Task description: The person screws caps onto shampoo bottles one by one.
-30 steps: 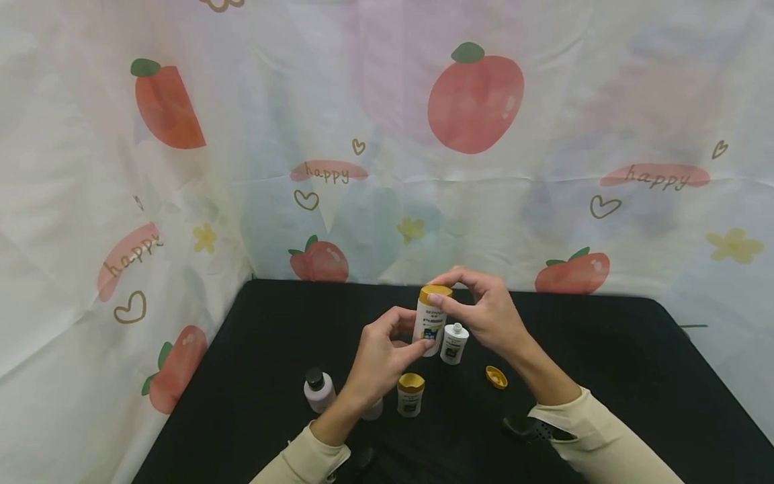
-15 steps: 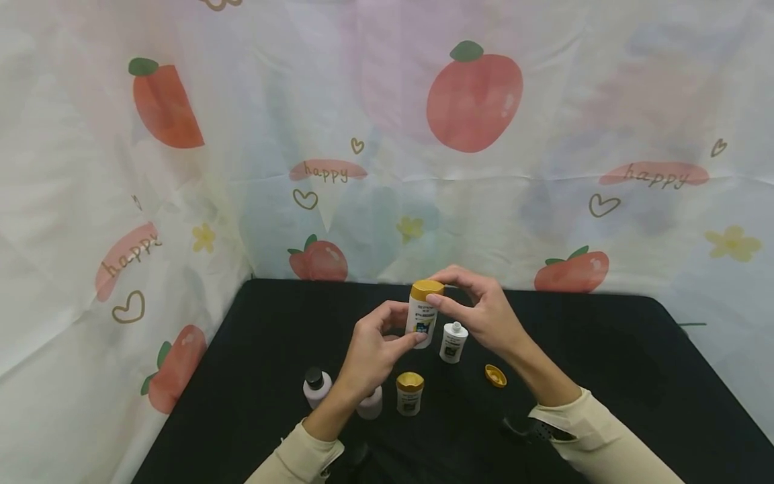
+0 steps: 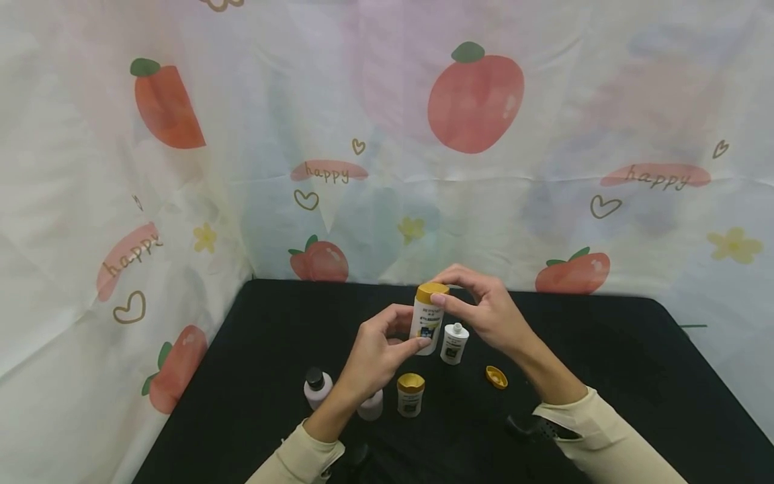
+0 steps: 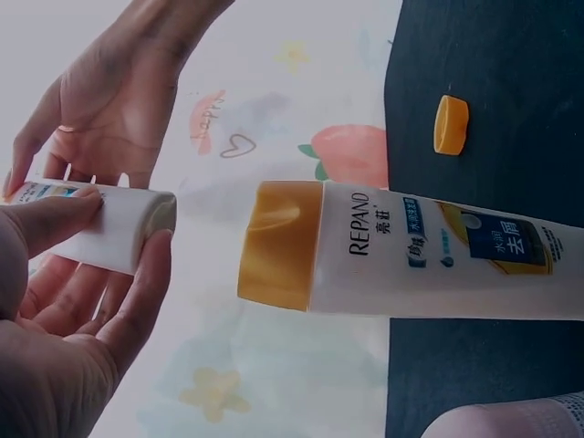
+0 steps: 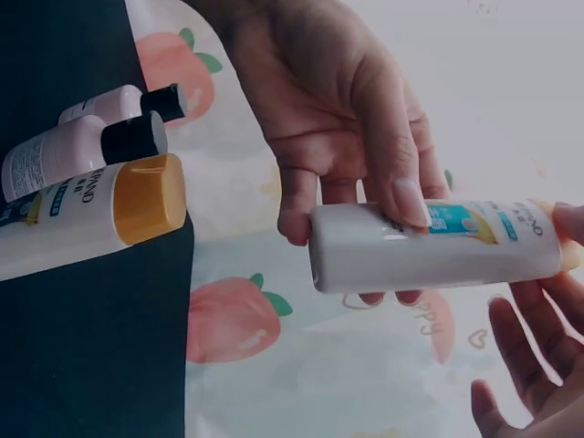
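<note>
A white shampoo bottle [image 3: 426, 321] with a gold cap [image 3: 433, 292] is held up over the black table, slightly tilted. My left hand [image 3: 379, 346] grips the lower body, thumb across the front label, as the right wrist view also shows. At the top, my right hand [image 3: 484, 306] pinches the gold cap between thumb and fingers. Just behind to the right stands an uncapped white bottle [image 3: 454, 345] with its narrow neck showing. A loose gold cap [image 3: 496, 377] lies on the table below my right forearm.
Nearer me stands another gold-capped white bottle [image 3: 410, 396], labelled REPAND in the left wrist view. Two pale pink bottles with black caps, one at the left [image 3: 318, 390] and one partly behind my left forearm [image 3: 371, 405], stand beside it. A printed cloth [image 3: 387, 215] hangs behind the table [image 3: 605, 363].
The held bottle has shifted slightly left and up, then partly back, with both hands on it. My left forearm has moved left, so more of the second pink bottle shows.
</note>
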`<state>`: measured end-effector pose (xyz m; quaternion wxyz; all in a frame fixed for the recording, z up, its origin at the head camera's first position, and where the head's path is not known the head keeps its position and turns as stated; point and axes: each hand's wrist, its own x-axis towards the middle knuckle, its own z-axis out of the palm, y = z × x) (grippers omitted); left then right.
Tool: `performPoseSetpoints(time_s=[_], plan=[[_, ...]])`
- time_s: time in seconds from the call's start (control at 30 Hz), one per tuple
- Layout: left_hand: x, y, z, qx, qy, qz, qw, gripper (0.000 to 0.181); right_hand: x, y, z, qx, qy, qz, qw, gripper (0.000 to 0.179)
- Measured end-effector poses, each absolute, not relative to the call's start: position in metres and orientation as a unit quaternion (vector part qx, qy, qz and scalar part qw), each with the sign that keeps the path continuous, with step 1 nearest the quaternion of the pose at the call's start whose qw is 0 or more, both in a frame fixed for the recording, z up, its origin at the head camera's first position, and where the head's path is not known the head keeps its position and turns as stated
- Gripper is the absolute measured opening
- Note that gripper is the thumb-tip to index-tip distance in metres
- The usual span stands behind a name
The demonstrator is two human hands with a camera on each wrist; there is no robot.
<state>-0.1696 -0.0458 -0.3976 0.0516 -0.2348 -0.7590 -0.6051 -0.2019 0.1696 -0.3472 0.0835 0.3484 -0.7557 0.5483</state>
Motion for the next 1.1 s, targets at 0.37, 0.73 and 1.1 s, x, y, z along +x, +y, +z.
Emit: performPoseSetpoints(time_s=[0.37,0.73,1.1], plan=[[-0.1661,-0.041,-0.3979,-0.23,-0.778,-0.579,0.085,0.032,-0.2,0.1687,-0.3503,0.313,-0.769,0.548,0.107,0.019],[-0.1684,-0.0431,-0.3964,-0.22,-0.781,-0.581,0.065,0.037,-0.2002,0.1686,-0.3444,0.315,-0.779,0.537,0.08,0.024],[-0.1698,-0.0424,-0.3957,-0.226,-0.778,-0.585,0.036,0.034,-0.2026,0.1706,-0.3429,0.364,-0.772,0.516,0.077,0.025]])
